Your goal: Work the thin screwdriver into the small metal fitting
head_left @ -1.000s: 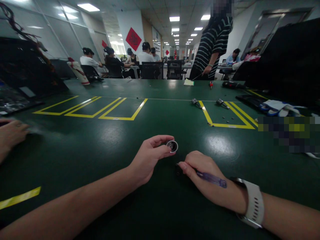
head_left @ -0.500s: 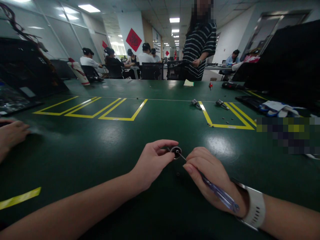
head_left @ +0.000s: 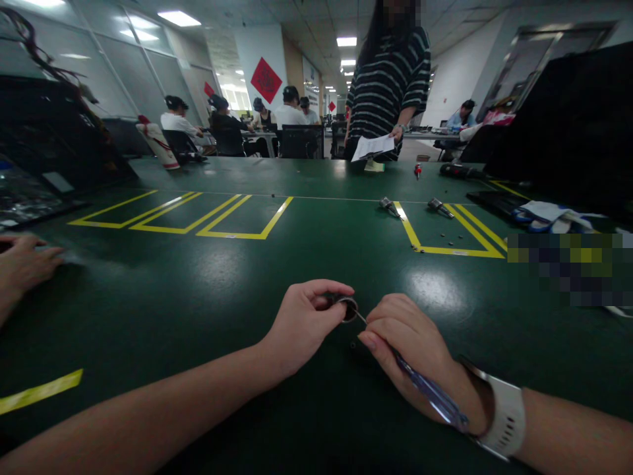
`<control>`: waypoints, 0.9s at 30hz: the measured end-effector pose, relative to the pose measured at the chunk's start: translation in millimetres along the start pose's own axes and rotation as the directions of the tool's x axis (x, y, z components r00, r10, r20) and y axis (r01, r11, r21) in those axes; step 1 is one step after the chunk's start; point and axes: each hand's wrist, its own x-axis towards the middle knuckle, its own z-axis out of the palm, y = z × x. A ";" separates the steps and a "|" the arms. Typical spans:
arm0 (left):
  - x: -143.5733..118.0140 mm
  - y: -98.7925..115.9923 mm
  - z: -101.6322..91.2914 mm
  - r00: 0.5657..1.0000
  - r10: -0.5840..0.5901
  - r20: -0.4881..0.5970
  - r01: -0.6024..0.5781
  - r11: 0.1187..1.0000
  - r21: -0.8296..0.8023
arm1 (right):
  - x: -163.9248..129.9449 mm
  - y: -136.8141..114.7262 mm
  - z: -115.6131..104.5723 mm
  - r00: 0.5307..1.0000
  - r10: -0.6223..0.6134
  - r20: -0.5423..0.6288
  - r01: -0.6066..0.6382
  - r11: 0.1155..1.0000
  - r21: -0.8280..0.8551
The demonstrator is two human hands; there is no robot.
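In my left hand (head_left: 304, 323), thumb and fingers pinch a small round metal part (head_left: 349, 310) with a ring-shaped open end facing right. My right hand (head_left: 408, 346) is closed around a screwdriver (head_left: 430, 390) with a clear purplish handle. Its thin shaft reaches into the open end of the metal part; the tip is hidden inside. A tiny dark piece (head_left: 353, 345) lies on the green table (head_left: 212, 409) just below the metal part. Farther off, two metal parts with stems, one on the left (head_left: 389, 207) and one on the right (head_left: 439, 208), rest by the yellow tape.
Yellow tape outlines (head_left: 232, 235) mark the table, with several tiny dark pieces (head_left: 451, 243) at the right one. A red-handled tool (head_left: 418, 171) and gloves (head_left: 554, 214) lie beyond. Another person's hand (head_left: 30, 264) is at the left. Someone in a striped shirt (head_left: 390, 79) stands opposite.
The metal part has turned slightly in my left hand, and the screwdriver has shifted a little with my right hand. The person opposite has moved left and now holds papers over the table edge.
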 end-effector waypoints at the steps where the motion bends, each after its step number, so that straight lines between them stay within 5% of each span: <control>1: -0.1 0.5 0.0 1.000 -0.003 0.002 0.003 1.000 0.003 | -0.4 -0.3 0.3 1.000 -0.003 0.000 0.003 1.000 -0.005; 7: 0.3 -2.5 -0.4 1.000 0.011 0.005 -0.012 0.998 0.056 | -0.2 -2.7 1.8 1.000 0.006 0.000 -0.006 0.999 -0.038; 12: 3.4 -5.3 -2.6 1.000 0.020 0.004 -0.021 0.999 0.047 | 1.0 0.2 -4.3 0.980 0.196 -0.039 -0.180 0.951 0.252; 16: 5.5 -3.3 -4.1 0.999 -0.002 -0.048 0.003 1.000 0.030 | 0.2 10.2 -4.9 0.831 0.504 0.236 -0.550 0.677 0.489; 20: 6.2 -3.7 -4.8 0.998 -0.024 -0.051 0.024 1.000 -0.003 | -1.1 18.3 -0.7 0.735 0.522 0.433 -0.672 0.476 0.566; 27: 5.7 -3.3 -4.2 0.998 -0.062 -0.022 0.061 0.997 -0.048 | -0.7 18.0 -0.8 0.759 0.483 0.437 -0.651 0.530 0.544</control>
